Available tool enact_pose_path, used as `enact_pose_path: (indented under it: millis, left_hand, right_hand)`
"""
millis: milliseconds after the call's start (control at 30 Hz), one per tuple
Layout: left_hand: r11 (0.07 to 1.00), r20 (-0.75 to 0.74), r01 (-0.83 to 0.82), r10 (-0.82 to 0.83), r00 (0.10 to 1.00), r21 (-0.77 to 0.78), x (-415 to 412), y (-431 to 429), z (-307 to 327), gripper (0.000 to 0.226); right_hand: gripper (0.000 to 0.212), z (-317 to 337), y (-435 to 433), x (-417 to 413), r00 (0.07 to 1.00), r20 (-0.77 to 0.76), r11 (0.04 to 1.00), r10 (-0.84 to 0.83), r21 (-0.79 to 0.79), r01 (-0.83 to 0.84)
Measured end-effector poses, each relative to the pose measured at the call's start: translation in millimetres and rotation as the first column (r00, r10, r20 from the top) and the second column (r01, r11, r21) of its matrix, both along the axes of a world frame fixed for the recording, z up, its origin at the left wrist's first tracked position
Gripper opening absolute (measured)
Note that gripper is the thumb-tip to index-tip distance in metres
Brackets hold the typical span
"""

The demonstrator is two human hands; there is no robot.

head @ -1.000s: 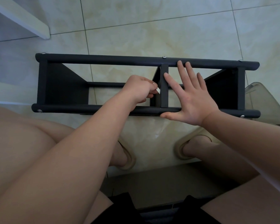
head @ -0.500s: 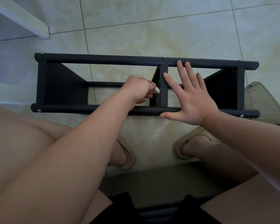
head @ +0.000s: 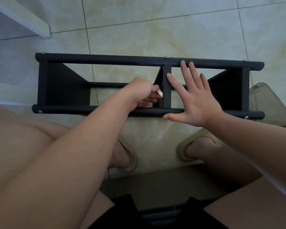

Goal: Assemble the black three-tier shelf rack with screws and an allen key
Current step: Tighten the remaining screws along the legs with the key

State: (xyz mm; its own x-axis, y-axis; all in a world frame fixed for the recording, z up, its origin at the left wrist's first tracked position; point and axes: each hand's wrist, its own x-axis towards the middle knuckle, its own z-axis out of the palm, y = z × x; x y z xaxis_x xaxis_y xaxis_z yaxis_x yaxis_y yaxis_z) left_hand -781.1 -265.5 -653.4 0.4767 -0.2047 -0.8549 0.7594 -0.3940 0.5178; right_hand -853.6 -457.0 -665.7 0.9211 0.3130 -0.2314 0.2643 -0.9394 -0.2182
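Nothing moved: left fingers [head: 153,97] pinch pale piece [head: 160,93], right fingers [head: 185,70] splayed across rack [head: 106,60] rails.

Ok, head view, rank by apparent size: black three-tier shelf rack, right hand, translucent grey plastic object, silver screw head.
1. black three-tier shelf rack
2. right hand
3. translucent grey plastic object, partly hidden, so unsure against the hand
4. silver screw head

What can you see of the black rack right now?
The black rack lies on its side on the tiled floor: two long round matt rails joined by three shelf boards, silver screw heads showing on the rails. The right hand rests flat across the near rail and middle board; the left hand, curled, reaches in beside that board.
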Motion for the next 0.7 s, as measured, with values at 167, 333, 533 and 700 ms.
enact_pose_path:
  millis: [167, 333, 533, 700]
  left_hand:
    - [1.000, -0.021, 0.027, -0.027, 0.999, -0.002, 1.8, 2.9, -0.8, 0.016]
    - [0.999, 0.001, 0.033, -0.033, 0.999, 0.011, 3.3, 4.8, -5.1, 0.016]
    - [0.995, 0.052, 0.095, -0.096, 0.994, 0.016, 5.0, 9.4, -7.8, 0.014]
    - [0.976, 0.108, 0.217, -0.217, 0.970, 0.010, 7.6, 17.3, -8.0, 0.016]
  right_hand:
    - [0.114, 0.5, 0.4, -0.1, 1.000, 0.001, 1.000, 0.000, -0.002, 0.000]
    - [0.114, 0.0, 0.3, -0.4, 1.000, 0.009, 1.000, -0.006, 0.008, 0.006]
    - [0.114, -2.1, 0.0, -1.1, 1.000, 0.030, 1.000, -0.005, 0.019, 0.005]
    - [0.114, -3.6, -0.9, -0.5, 0.999, 0.038, 1.000, -0.003, 0.014, 0.003]
